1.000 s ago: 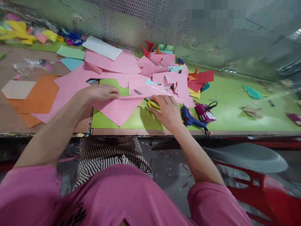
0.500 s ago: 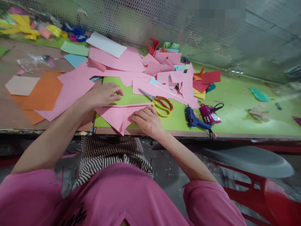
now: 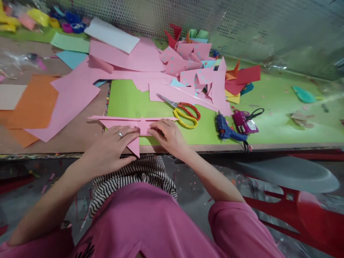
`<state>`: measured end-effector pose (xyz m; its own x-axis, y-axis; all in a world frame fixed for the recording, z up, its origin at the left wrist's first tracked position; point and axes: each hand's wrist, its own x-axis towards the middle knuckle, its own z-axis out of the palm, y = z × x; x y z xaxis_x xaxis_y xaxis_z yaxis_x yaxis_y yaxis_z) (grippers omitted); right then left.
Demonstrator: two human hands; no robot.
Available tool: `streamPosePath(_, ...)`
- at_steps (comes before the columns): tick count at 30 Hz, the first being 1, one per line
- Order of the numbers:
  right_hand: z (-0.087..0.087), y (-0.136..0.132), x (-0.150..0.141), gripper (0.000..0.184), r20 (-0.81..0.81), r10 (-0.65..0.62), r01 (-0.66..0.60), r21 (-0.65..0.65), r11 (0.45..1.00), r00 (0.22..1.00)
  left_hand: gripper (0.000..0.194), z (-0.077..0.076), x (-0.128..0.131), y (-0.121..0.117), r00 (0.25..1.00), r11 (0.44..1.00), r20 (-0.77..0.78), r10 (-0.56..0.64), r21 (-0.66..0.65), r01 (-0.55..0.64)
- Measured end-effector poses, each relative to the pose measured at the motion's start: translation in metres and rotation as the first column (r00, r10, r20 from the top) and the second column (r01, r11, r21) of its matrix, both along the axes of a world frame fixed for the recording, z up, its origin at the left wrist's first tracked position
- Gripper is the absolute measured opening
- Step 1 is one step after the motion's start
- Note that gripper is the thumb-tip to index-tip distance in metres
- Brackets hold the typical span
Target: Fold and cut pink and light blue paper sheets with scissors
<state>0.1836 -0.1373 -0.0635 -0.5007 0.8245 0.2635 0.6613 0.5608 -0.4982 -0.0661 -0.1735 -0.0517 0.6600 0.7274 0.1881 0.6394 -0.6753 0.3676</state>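
Observation:
A folded pink paper piece [image 3: 126,123] with a long straight top edge and a downward point lies at the near edge of the table, partly on a green sheet [image 3: 129,100]. My left hand [image 3: 110,148], wearing a ring, rests flat on its lower left part. My right hand [image 3: 168,136] presses its right part with the fingertips near the middle fold. Red and yellow scissors [image 3: 182,111] lie just beyond my right hand, untouched.
A blue glue gun [image 3: 228,130] and a magenta tool [image 3: 243,123] lie right of the scissors. Pink sheets [image 3: 129,64], dotted scraps [image 3: 188,68], red pieces [image 3: 245,77] and orange paper [image 3: 32,104] cover the back and left. A perforated metal wall [image 3: 242,25] stands behind. A red chair [image 3: 309,215] is at right.
My left hand came down from the far part of the pink paper to its near left side. The paper is now folded narrower. My right hand left the scissors a second ago.

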Motion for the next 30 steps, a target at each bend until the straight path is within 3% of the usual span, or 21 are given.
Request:
streamPosePath(6, 0.003, -0.005, -0.004, 0.021, -0.033, -0.075, 0.071, -0.106, 0.992, 0.997, 0.027, -0.001, 0.003, -0.008, 0.997, 0.991, 0.032, 0.077, 0.109, -0.08)
streamPosePath(11, 0.006, -0.006, -0.003, 0.021, -0.074, -0.023, 0.015, -0.111, 0.994, 0.997, 0.027, 0.001, 0.008, -0.009, 0.988, 0.985, 0.068, 0.14, 0.093, -0.146)
streamPosePath(16, 0.005, -0.006, -0.002, 0.021, -0.069, -0.037, 0.029, -0.113, 0.993, 0.997, 0.042, -0.002, 0.004, -0.015, 0.999, 0.993, -0.012, 0.029, 0.118, -0.028)
streamPosePath(19, 0.004, -0.008, -0.002, 0.024, -0.1, -0.021, 0.01, -0.106, 0.994, 0.995, 0.031, -0.003, 0.003, -0.017, 0.998, 0.976, -0.057, 0.005, 0.217, 0.008)
streamPosePath(24, 0.006, -0.012, -0.002, 0.021, -0.12, 0.004, -0.019, -0.12, 0.993, 0.993, 0.016, -0.005, 0.005, -0.017, 1.0, 0.944, 0.016, -0.025, 0.329, 0.018)
streamPosePath(27, 0.006, -0.012, -0.002, 0.018, -0.112, 0.011, -0.024, -0.119, 0.993, 0.994, 0.014, -0.006, 0.006, -0.017, 0.998, 0.949, 0.061, 0.03, 0.312, -0.048)
streamPosePath(30, 0.004, -0.011, -0.001, 0.018, -0.105, 0.031, -0.043, -0.112, 0.993, 0.994, 0.02, -0.005, 0.009, -0.017, 0.98, 0.96, 0.079, 0.184, 0.198, -0.196)
